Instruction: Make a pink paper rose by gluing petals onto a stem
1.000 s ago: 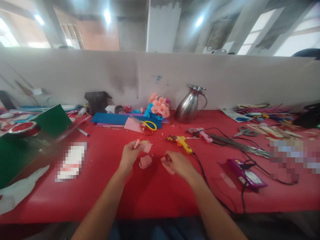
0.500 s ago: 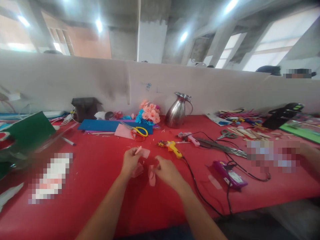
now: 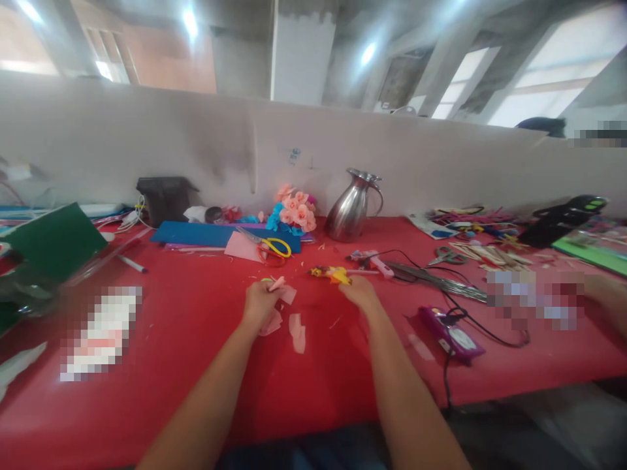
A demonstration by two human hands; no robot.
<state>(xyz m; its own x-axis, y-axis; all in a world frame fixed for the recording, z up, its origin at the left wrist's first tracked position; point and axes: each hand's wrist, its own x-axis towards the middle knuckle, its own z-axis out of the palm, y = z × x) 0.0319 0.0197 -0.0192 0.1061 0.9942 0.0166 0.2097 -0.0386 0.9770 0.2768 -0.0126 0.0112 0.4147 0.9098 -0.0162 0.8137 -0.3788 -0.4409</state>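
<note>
My left hand [image 3: 260, 303] is closed around a small rolled pink paper piece [image 3: 277, 283] held just above the red table [image 3: 196, 365]. A pink paper strip [image 3: 297, 331] lies flat on the table between my hands, and another pink scrap [image 3: 272, 322] sits under my left hand. My right hand [image 3: 360, 291] rests over the handle of the yellow glue gun [image 3: 332, 274], with its fingers curled on it.
Yellow-handled scissors [image 3: 272, 248] lie on pink and blue sheets [image 3: 206, 234]. Paper flowers [image 3: 295, 212] and a steel jug [image 3: 351, 207] stand at the back. A pink glue gun [image 3: 373, 262], wires [image 3: 435, 279], a purple device [image 3: 450, 333] and green scissors [image 3: 443, 256] are on the right. Another person's arm [image 3: 605, 294] is at far right.
My right hand has let go of the pink strip, which now lies on the table, and has moved forward onto the yellow glue gun. My left hand has stayed put.
</note>
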